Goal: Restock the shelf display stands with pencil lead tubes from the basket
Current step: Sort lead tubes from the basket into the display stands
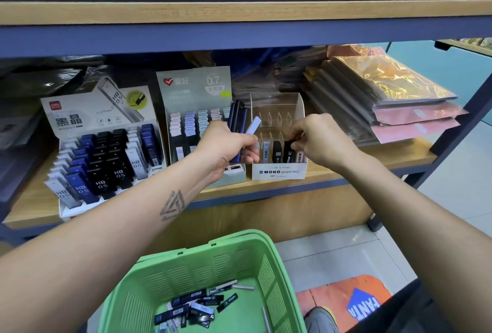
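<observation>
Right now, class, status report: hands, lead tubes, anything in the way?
Left hand grips spare lead tubes. Right hand pinches black tube in MONO stand. No obstruction.

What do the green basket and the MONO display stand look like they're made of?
Green basket: moulded plastic by the look of it, matte, with slotted vent walls and a one-piece rim. MONO display stand: printed white card front, probably; the dividers and back above are clear, glossy acrylic or similar, since the shelf shows through.

Wooden shelf (266, 186): three display stands (278, 171), wrapped packs (386, 98).
</observation>
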The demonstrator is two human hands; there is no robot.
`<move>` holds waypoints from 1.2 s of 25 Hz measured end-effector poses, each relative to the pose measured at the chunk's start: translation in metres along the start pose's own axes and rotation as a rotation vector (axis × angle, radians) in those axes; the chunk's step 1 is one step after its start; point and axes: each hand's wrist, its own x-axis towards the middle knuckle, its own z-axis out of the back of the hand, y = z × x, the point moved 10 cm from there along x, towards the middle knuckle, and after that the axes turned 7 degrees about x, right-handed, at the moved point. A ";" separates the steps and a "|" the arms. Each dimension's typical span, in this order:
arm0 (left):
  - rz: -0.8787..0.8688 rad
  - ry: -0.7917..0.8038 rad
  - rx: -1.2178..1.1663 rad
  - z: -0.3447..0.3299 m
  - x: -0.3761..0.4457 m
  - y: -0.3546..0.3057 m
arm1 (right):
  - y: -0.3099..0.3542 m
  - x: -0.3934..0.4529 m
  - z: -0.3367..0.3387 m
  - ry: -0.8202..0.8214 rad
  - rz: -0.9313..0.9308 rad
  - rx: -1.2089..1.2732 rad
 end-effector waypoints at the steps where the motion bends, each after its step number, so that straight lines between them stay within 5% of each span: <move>1: 0.000 0.000 -0.002 0.001 0.000 0.000 | 0.001 0.000 -0.001 0.000 -0.001 -0.026; 20: 0.065 0.132 -0.079 -0.014 -0.001 0.013 | 0.012 -0.001 -0.005 -0.002 0.049 -0.273; 22: 0.069 0.179 -0.090 -0.017 -0.003 0.012 | 0.016 0.003 0.006 -0.007 0.040 -0.089; 25: 0.039 0.222 -0.058 -0.023 -0.007 0.009 | 0.021 0.005 0.003 0.046 -0.101 0.644; 30: 0.017 0.232 -0.079 -0.020 -0.010 0.002 | 0.026 0.007 -0.012 0.111 -0.143 0.851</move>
